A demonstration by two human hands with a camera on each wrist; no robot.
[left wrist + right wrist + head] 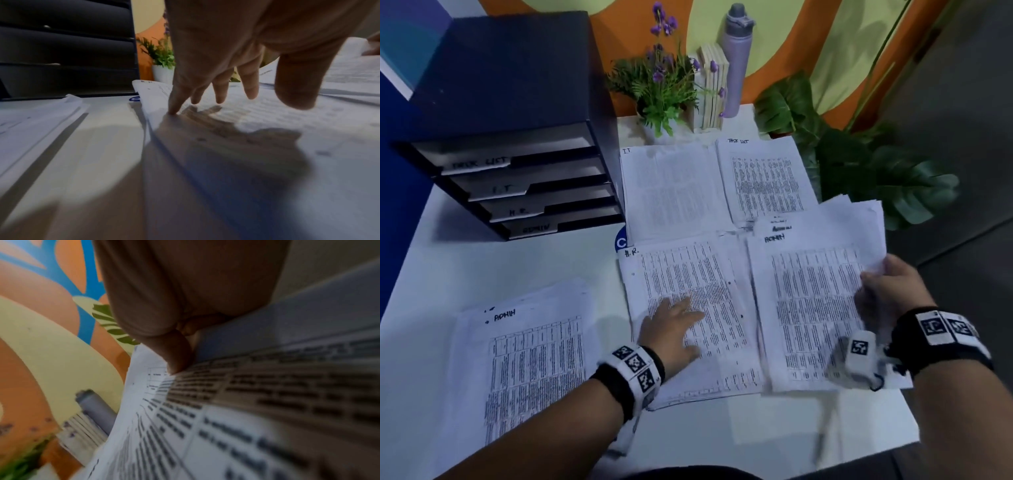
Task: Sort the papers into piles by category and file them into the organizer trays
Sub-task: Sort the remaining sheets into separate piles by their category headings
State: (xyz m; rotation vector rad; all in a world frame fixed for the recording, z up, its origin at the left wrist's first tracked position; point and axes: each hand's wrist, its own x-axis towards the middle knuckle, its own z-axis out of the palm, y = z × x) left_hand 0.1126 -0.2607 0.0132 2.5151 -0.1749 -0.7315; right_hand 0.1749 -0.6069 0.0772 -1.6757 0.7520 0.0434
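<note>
Several paper piles lie on the white table (524,263). My left hand (676,323) rests flat with spread fingers (220,91) on the H.R. pile (688,274). My right hand (890,284) grips the right edge of the Admin pile (808,291), its thumb (176,356) pressed on the top sheet (246,410), and the pile's right side is lifted. An I.T. pile (671,188) and a Task List pile (763,178) lie behind. Another pile headed Admin (530,359) sits at the front left. The black organizer (517,120) has trays labelled Task List, I.T., H.R. and Admin.
A potted purple flower (661,85), a stack of books (712,85) and a lilac bottle (736,58) stand at the back of the table. A large leafy plant (859,164) crowds the right edge. A blue sticker (621,241) shows beside the organizer.
</note>
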